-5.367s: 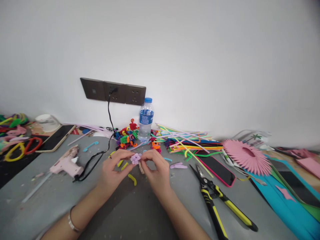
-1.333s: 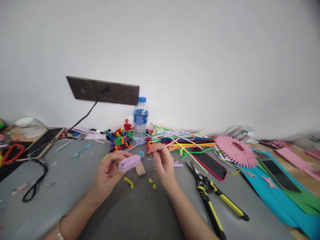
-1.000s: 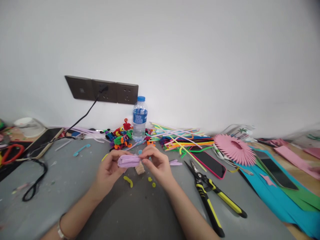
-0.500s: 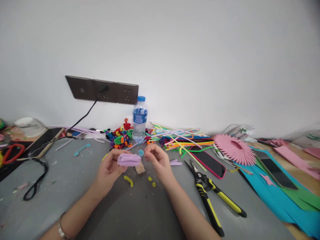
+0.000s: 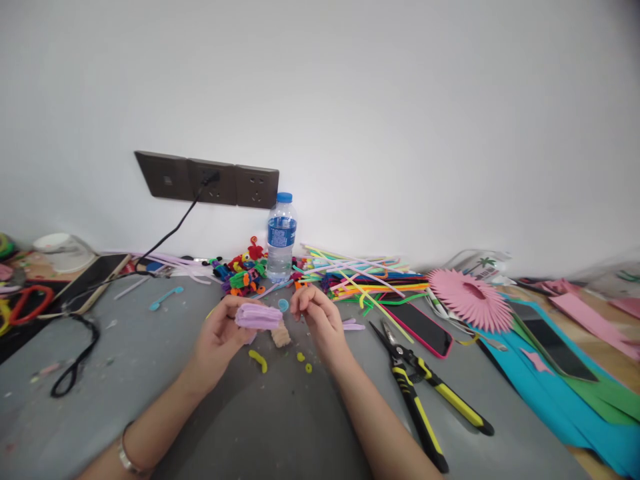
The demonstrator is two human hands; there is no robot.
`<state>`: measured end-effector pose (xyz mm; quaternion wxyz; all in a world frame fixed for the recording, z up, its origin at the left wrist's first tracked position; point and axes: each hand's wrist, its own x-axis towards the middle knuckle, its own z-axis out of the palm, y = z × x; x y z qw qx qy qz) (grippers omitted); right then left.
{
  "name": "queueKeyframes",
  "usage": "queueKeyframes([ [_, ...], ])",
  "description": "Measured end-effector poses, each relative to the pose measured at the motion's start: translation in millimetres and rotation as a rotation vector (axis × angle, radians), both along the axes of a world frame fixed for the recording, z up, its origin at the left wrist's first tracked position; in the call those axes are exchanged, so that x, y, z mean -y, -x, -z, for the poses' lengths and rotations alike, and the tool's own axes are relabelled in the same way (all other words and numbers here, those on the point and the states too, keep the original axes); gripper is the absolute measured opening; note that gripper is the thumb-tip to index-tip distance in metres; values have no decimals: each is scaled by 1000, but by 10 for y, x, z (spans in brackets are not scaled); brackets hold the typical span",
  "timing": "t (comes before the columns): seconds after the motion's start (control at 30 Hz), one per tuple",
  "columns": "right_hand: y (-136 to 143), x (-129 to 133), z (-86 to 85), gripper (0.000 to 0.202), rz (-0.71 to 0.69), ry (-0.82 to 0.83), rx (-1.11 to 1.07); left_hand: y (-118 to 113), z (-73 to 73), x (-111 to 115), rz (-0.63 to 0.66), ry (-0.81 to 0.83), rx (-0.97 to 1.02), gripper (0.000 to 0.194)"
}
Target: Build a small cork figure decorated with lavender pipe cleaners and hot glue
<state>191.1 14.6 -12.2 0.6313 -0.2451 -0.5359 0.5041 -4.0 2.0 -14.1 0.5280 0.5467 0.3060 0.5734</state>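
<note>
My left hand [image 5: 217, 337] is closed around a lilac bundle of folded pipe cleaners [image 5: 259, 317], held above the grey table. To its right, my right hand [image 5: 319, 319] has its fingers curled together near the bundle's end, apart from it. What its fingertips hold, if anything, is too small to make out. Between and below the hands are a beige block [image 5: 281, 335], a small blue disc [image 5: 283, 305], a curved yellow pipe cleaner piece [image 5: 258, 361] and two little yellow curls [image 5: 309, 368]. A few lilac pieces [image 5: 353, 325] lie behind my right hand.
Pliers-like cutters [image 5: 415, 387] lie open at the right, near a pink-edged phone [image 5: 420, 327]. A water bottle [image 5: 282, 240] stands by the wall among colourful pipe cleaners [image 5: 370, 273]. A pink paper fan [image 5: 470, 300], red-handled scissors [image 5: 31, 305] and a black cable [image 5: 75, 360] lie farther out.
My right fingers have curled closer together. The lilac bundle has stayed almost in place in my left hand, and the whole view has shifted slightly.
</note>
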Motion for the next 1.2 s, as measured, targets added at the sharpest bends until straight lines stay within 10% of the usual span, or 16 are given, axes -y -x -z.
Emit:
queueKeyframes([
  [1.2,32,34,-79,17,113,21,82,13,24,-3,2,-47,-2,18],
])
